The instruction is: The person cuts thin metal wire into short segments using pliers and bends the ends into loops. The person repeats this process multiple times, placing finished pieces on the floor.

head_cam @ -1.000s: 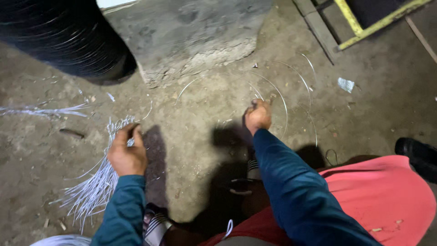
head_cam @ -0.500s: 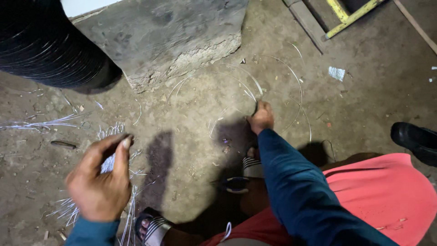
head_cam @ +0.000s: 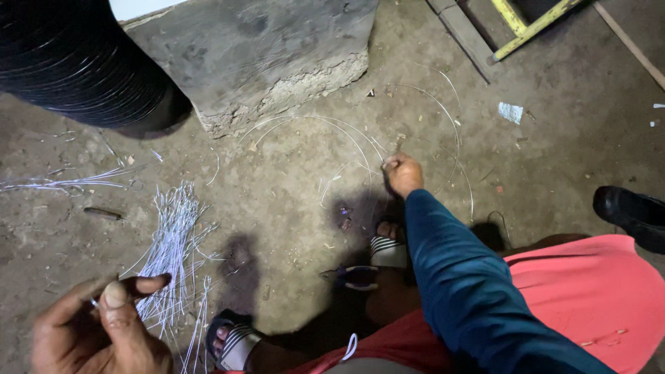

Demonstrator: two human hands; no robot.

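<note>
Gripping one curved wire (head_cam: 422, 104), right hand (head_cam: 404, 173) fingers closed; left hand (head_cam: 97, 332) pinching (one cut-wire pile (head_cam: 170, 242)).

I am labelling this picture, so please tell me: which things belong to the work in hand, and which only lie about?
In hand:
- right hand, grip closed on thin curved silver wire
- left hand
- bundle of cut whitish wire pieces

Lying about:
- black ribbed drum
- yellow metal frame
- white paper scrap

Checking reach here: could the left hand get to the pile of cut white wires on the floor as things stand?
Probably yes. The left hand hovers beside the pile of cut white wires, with only bare floor between them.
</note>
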